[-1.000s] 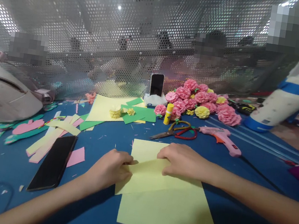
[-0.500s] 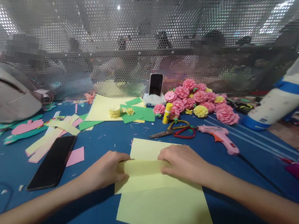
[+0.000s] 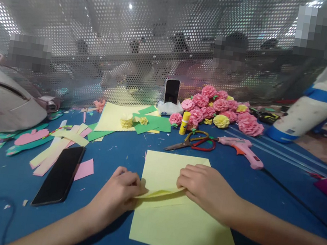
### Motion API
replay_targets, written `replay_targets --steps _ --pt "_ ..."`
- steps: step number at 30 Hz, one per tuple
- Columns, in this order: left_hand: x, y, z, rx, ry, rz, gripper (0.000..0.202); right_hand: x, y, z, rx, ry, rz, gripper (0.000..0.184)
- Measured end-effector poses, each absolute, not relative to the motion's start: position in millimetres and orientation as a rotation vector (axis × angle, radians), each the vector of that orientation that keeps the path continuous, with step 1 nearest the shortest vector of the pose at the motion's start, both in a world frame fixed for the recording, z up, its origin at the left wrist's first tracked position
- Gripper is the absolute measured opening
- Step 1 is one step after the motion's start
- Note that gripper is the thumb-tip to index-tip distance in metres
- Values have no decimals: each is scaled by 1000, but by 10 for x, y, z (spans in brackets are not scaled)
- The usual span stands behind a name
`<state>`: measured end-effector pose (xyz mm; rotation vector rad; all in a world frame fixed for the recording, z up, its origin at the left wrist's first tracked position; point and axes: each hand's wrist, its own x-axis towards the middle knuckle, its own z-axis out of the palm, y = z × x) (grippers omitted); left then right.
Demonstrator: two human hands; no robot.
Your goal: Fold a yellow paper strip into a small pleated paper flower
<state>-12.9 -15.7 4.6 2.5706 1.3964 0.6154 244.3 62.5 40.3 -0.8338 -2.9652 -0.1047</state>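
Observation:
Between my two hands stretches a yellow paper strip [image 3: 160,195], bent lengthwise into a narrow fold. My left hand [image 3: 124,192] pinches its left end, fingertips closed. The right end is gripped by my right hand [image 3: 203,187], whose fingers curl over it. Beneath lies a larger yellow paper sheet [image 3: 177,235] flat on the blue table [image 3: 98,227]. Scissors [image 3: 189,143] with red and yellow handles rest beyond the sheet. To their right is a pink glue gun [image 3: 244,149], and a yellow glue stick [image 3: 184,123] stands upright behind them.
A black phone [image 3: 60,176] and paper strips [image 3: 58,147] lie at the left, near a pale bag [image 3: 4,98]. Pink and yellow paper flowers [image 3: 221,106] are heaped at the back. A second phone [image 3: 172,91] stands propped there. A white-and-blue bottle [image 3: 313,108] leans at the right.
Half a second ago the strip's upper flap stood broad and visible. Now it is folded down into a narrow crease, and both hands have moved slightly nearer me.

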Motion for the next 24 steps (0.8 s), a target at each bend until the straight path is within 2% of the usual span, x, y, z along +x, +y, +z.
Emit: replay_targets --steps 5,10,14,20,24 --pt "-134 -199 -7 2950 1401 623 21 2500 567 204 -642 -2825 -476 23" --pt "-100 -262 -3 3163 1356 535 19 2539 464 92 -581 -2764 -670 22" --pt "-159 -324 15 3152 1329 419 26 2571 346 85 -661 -2736 -652 27" --pt "-361 -435 14 3008 1426 494 32 2603 212 110 -858 -2682 -543 30" --pt "-470 -505 -15 2960 1451 485 37 2630 183 210 -893 -2734 -360 36"
